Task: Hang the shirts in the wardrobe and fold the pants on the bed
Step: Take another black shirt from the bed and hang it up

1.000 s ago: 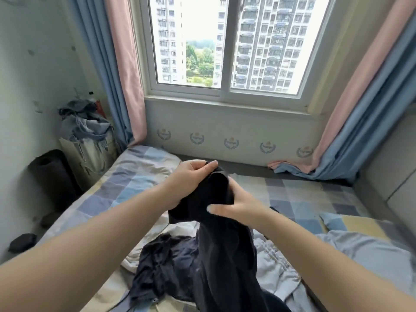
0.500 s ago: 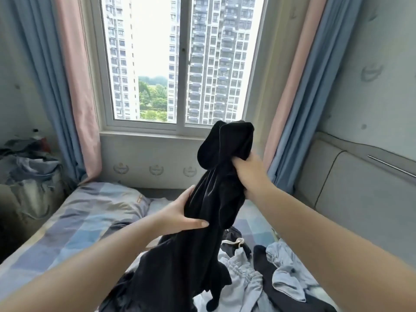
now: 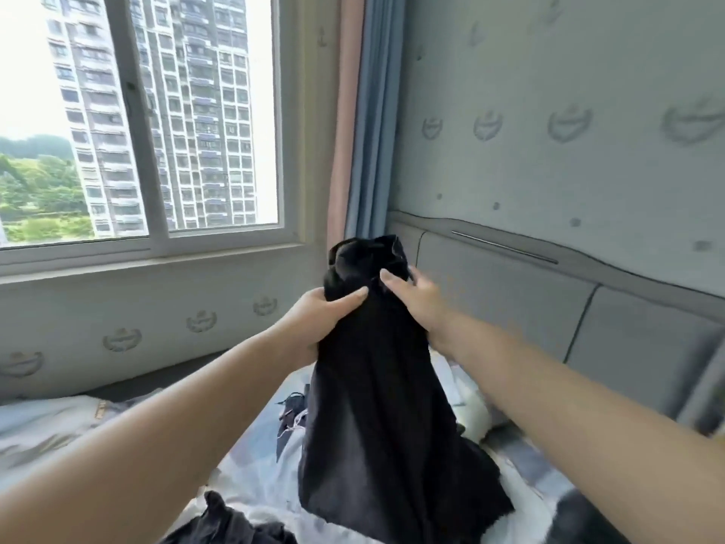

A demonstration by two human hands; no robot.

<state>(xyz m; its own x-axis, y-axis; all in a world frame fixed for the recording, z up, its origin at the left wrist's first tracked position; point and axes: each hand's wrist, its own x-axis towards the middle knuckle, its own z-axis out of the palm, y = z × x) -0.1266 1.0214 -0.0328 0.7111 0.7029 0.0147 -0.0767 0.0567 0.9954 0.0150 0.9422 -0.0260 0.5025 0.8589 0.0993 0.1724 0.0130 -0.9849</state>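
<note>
A black garment [image 3: 384,406] hangs bunched in the air above the bed [image 3: 43,429]. My left hand [image 3: 317,323] grips its upper left part, thumb across the cloth. My right hand [image 3: 416,300] holds the upper right part, fingers curled into the fabric. The garment's top end puffs up above both hands and its lower part drapes down toward the bed. I cannot tell whether it is a shirt or pants. More clothes lie under it: a dark piece [image 3: 231,524] at the bottom and pale grey cloth [image 3: 266,477] beside it.
A padded grey headboard [image 3: 549,320] runs along the right wall. The window [image 3: 149,123] with its sill fills the upper left, with pink and blue curtains [image 3: 361,123] in the corner. No wardrobe is in view.
The view has swung right toward the headboard. My left hand climbed from the garment's middle to its top, beside my right hand. The garment hangs higher off the bed.
</note>
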